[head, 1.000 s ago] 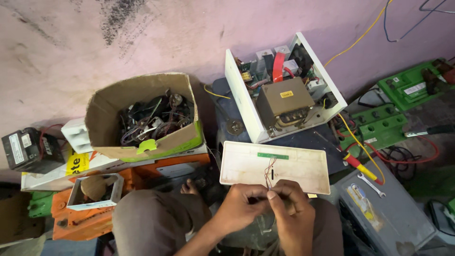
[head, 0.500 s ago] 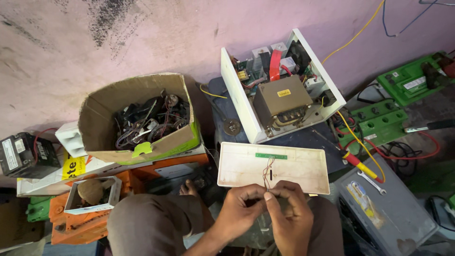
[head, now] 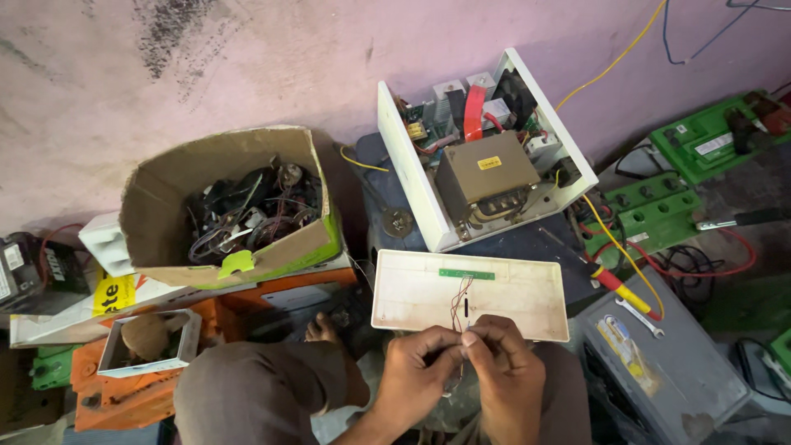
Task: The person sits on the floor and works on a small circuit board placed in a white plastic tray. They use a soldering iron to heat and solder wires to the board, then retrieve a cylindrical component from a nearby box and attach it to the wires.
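Evidently, the thin wires (head: 461,298) are pinched between the fingertips of both hands: the left hand (head: 420,363) and the right hand (head: 507,371) are closed together on the wire ends, just below the near edge of the white cover panel (head: 511,297). The wires are seen running up to a small green circuit strip (head: 466,274) on that panel. Joining or stripping of the wire ends appears to be in hand; steady, fine fingertip work is called for. The opened white unit (head: 486,156) lies beyond.

Matt white plastic cover panel (head: 494,292), worn corrugated cardboard box (head: 222,206), dull metal transformer (head: 486,177), rough plastered wall (head: 165,66)
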